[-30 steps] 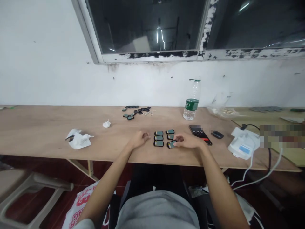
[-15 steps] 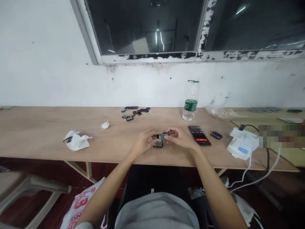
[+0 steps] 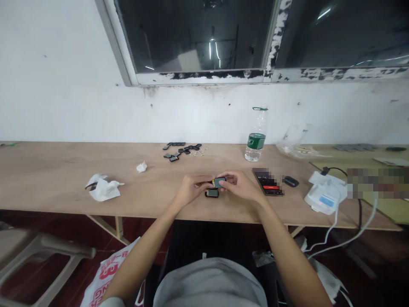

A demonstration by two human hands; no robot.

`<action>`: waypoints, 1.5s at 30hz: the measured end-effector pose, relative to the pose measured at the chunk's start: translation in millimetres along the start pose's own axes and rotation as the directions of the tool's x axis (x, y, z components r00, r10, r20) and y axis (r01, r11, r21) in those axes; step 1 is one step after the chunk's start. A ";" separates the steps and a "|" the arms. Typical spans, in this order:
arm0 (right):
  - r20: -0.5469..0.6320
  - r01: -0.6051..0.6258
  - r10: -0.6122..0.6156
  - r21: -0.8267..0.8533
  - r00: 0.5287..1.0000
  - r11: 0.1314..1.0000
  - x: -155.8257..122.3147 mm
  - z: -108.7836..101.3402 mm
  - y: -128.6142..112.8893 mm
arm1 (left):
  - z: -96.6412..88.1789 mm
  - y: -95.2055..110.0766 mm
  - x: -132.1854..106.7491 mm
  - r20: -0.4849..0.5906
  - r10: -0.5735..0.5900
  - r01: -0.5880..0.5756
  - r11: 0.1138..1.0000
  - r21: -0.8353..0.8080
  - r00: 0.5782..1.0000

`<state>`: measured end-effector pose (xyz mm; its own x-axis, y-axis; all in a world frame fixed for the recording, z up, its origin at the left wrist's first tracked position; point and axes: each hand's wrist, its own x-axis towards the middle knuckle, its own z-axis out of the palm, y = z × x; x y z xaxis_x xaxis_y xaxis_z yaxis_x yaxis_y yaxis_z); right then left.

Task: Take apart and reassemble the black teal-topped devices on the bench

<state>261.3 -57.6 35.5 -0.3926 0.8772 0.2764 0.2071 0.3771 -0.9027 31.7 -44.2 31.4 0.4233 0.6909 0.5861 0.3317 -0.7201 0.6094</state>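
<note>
My right hand [image 3: 239,186] pinches a small black-edged module with a grey-green screen [image 3: 219,182], thumb on its face. My left hand [image 3: 191,189] is closed at the module's left end, fingertips together beside a yellowish strip. Whether its fingers grip the module itself or a small part at its edge is too small to tell. Just below, a second small black-framed module with a grey-green face [image 3: 212,193] lies flat on the wooden table [image 3: 153,187], apart from the held one.
Several similar black pieces [image 3: 183,150] lie near the wall, with small white bits [image 3: 197,152] beside them. A water bottle [image 3: 254,140], a phone [image 3: 267,182], a black oval object [image 3: 291,181] and a white corded device [image 3: 322,198] stand right. Crumpled tissues [image 3: 105,189] lie left.
My left hand has drawn slightly left, and its fingers have come closer together. The held module has shifted a little left, and more of the lower module shows.
</note>
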 end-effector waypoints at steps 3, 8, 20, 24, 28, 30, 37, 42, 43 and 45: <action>-0.007 0.005 -0.005 -0.003 1.000 1.000 0.3 1.0 -0.2 | 0.9 0.4 -0.1 0.000 0.122 -0.121 0.987 0.109 0.993; -0.020 0.004 -0.003 0.030 1.000 1.000 -0.1 1.8 -2.5 | 7.6 -5.9 -3.5 0.022 0.306 -0.300 0.913 0.275 0.952; -0.080 -0.050 0.064 0.173 0.995 0.984 3.7 4.4 -1.9 | 11.3 -23.4 -5.5 0.036 0.345 -0.338 0.888 0.311 0.938; -0.100 -0.073 0.094 0.198 0.990 0.978 4.5 4.7 -2.1 | 10.2 -17.3 -4.5 0.051 0.308 -0.310 0.905 0.292 0.950; -0.106 -0.094 0.117 0.202 0.988 0.975 4.7 4.2 0.2 | 10.2 -11.0 -4.2 0.056 0.278 -0.282 0.913 0.294 0.959; -0.090 -0.102 0.121 0.192 0.989 0.976 5.1 4.2 2.6 | 10.5 -10.2 -3.8 0.042 0.278 -0.277 0.915 0.294 0.960; -0.098 -0.135 0.138 0.041 0.986 0.990 7.6 1.5 7.9 | 4.9 -14.4 0.8 -0.053 0.179 -0.157 0.944 0.290 0.982; -0.147 -0.215 0.183 -0.244 0.972 0.946 3.1 -16.2 14.9 | -6.9 -27.5 5.9 -0.007 -0.067 0.066 0.944 0.323 0.998; -0.142 -0.239 0.204 -0.304 0.969 0.922 1.8 -20.8 17.8 | -8.7 -32.8 6.1 0.029 -0.108 0.091 0.935 0.342 0.994; -0.124 -0.277 0.248 -0.394 0.961 0.876 -0.3 -29.2 24.9 | -10.9 -45.6 5.1 0.101 -0.169 0.120 0.921 0.370 0.980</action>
<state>292.7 -39.8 22.6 -0.2144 0.9733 0.0823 0.6433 0.2041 -0.7379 9.5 -7.1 12.4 0.4442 0.7925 0.4180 0.6687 -0.6037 0.4340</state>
